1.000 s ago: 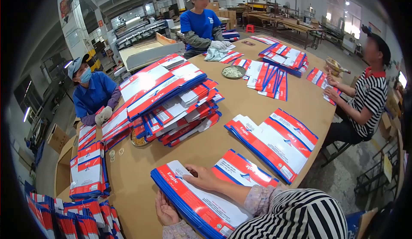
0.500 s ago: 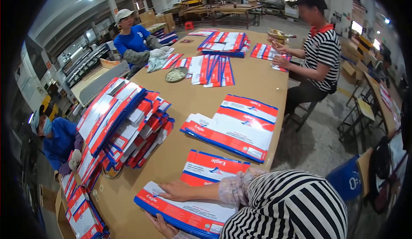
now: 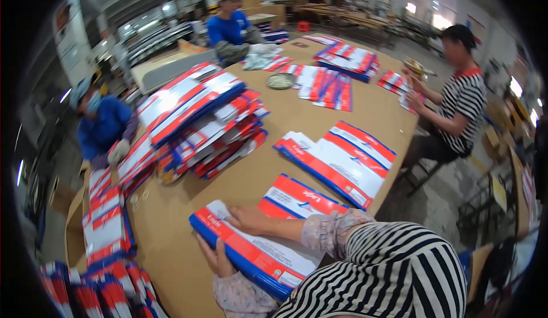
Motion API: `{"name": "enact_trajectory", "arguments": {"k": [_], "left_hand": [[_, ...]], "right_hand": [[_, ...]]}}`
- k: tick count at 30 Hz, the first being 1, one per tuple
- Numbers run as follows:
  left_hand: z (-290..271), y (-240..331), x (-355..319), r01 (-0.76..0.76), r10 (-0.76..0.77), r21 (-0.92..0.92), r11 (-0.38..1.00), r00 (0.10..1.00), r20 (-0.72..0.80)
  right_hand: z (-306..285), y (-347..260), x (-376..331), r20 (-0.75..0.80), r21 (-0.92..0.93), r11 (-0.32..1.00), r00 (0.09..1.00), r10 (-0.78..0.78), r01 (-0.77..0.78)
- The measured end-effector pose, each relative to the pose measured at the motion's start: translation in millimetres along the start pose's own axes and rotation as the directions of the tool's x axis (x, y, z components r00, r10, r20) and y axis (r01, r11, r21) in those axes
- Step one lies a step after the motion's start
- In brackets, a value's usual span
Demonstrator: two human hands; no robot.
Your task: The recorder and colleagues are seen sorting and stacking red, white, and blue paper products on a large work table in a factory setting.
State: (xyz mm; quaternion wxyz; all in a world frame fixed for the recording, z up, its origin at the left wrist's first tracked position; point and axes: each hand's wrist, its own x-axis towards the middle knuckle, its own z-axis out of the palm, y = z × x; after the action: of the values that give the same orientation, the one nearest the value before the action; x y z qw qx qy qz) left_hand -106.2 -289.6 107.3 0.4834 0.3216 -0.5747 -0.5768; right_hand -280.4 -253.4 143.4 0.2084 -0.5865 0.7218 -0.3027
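Observation:
A stack of flat red, white and blue printed bags [image 3: 268, 255] lies in front of me at the near edge of the table. My right hand [image 3: 249, 221] rests palm down on its upper white part, the fingers laid out along the surface. At the stack's blue left edge is my left hand [image 3: 216, 258], its fingers stretched and apart against the side. Just beyond, partly covered by my right arm, another pile of the same bags [image 3: 302, 195] lies flat. Farther off sits a wider pile of bags [image 3: 348, 166].
A tall, leaning heap of bags [image 3: 200, 112] stands left on the brown table [image 3: 177, 221]. More bundles [image 3: 108, 226] lie at the lower left. A round dish [image 3: 281, 81] holds small pale pieces. Co-workers sit at the left [image 3: 105, 118], far side [image 3: 228, 29] and right [image 3: 456, 101].
My view has turned left, so the table and people appear farther right. My left hand has come up alongside the stack's edge; my right hand stays on top of the stack.

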Motion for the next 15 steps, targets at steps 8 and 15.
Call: {"name": "enact_trajectory", "arguments": {"k": [8,15], "left_hand": [[7.7,32.3,-7.7,-0.037,0.028,-0.09,0.995,0.995,-0.097],[-6.0,20.7,-9.0,-0.174,0.092,-0.256,0.951,0.948,-0.305]], "right_hand": [[5.7,-16.5,0.1,-0.13,-0.053,0.982,0.973,-0.189,0.183],[-5.9,-61.4,25.8,0.093,-0.127,0.928,0.935,-0.342,0.352]]}}
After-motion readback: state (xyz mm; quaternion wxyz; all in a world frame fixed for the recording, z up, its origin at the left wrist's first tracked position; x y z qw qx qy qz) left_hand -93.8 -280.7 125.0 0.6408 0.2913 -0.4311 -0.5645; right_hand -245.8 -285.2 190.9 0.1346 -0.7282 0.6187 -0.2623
